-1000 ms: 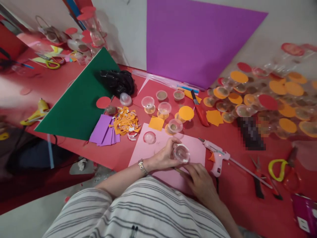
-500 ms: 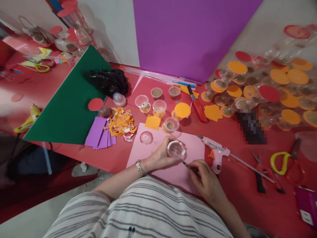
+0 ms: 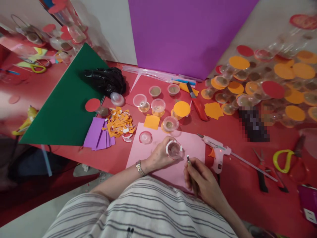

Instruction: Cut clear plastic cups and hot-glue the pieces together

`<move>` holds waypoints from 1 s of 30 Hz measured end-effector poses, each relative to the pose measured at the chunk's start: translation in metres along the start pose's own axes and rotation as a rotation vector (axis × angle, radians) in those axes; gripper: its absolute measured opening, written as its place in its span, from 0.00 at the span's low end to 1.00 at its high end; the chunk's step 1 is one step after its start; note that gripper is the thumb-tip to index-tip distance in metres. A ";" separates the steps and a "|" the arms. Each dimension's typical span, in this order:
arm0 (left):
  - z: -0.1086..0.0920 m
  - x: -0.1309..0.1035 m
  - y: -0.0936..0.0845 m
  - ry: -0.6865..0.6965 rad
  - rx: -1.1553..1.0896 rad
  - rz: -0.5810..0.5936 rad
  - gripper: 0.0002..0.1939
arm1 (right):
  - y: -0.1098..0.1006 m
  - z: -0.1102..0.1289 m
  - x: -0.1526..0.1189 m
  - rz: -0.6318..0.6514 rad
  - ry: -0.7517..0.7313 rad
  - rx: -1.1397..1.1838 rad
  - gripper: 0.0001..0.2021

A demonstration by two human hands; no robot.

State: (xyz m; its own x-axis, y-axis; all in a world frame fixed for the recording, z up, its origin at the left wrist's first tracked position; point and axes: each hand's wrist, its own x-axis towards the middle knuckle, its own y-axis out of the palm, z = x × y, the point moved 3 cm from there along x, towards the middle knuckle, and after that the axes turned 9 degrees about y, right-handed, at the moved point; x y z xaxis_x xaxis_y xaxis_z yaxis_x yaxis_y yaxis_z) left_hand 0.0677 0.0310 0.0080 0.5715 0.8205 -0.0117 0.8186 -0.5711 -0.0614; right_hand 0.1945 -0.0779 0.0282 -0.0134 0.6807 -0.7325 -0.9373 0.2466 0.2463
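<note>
My left hand (image 3: 164, 152) is closed around a small clear plastic cup (image 3: 174, 150), its mouth turned toward me and white ragged bits along its rim. My right hand (image 3: 200, 175) pinches a slim metal-tipped tool (image 3: 188, 160); its exact kind is unclear. The tip points up, just right of the cup and apart from it. Beneath both hands lies a pink sheet (image 3: 138, 155), with a clear round lid-like piece (image 3: 145, 138) on it. Beyond the cup stands another clear cup (image 3: 170, 124) on an orange disc.
On the right lie a glue gun (image 3: 218, 152) with its light on, pliers (image 3: 261, 170) and scissors (image 3: 284, 161). Orange scraps (image 3: 119, 122) and purple cards (image 3: 97, 134) are at left, near a green board (image 3: 64, 102). Joined cups with discs crowd the back right.
The tool in my right hand has drawn back from the cup's rim and its tip has turned upward. My left hand has tilted the cup slightly. The view has shifted a little.
</note>
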 end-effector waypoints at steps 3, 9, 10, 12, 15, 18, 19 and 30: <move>-0.003 0.001 -0.001 0.056 0.060 -0.007 0.20 | 0.003 0.003 0.001 0.017 0.006 -0.010 0.20; -0.004 0.003 -0.002 0.098 0.083 0.001 0.15 | 0.006 0.001 0.008 0.031 0.043 0.036 0.23; -0.003 0.002 -0.002 0.102 0.080 0.006 0.15 | 0.007 0.001 0.009 0.023 0.052 0.041 0.24; -0.003 0.002 -0.002 0.109 0.088 0.012 0.15 | 0.007 0.002 0.010 0.001 0.061 0.040 0.25; -0.003 0.002 -0.002 0.110 0.111 0.015 0.15 | 0.009 0.003 0.010 -0.011 0.055 0.023 0.25; -0.003 0.001 -0.002 0.116 0.101 0.029 0.15 | 0.010 0.005 0.010 -0.007 0.041 0.009 0.25; -0.003 0.001 -0.002 0.118 0.093 0.030 0.15 | 0.010 0.005 0.010 -0.006 0.038 0.005 0.25; 0.003 -0.002 -0.001 0.113 0.101 0.052 0.13 | 0.011 0.005 0.012 -0.004 0.057 0.046 0.25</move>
State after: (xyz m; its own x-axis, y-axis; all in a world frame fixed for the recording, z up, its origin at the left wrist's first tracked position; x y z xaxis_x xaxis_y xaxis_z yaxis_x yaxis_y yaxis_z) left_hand 0.0655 0.0302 0.0049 0.6206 0.7784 0.0950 0.7810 -0.6028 -0.1633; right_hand 0.1855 -0.0635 0.0257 -0.0306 0.6391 -0.7685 -0.9202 0.2822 0.2713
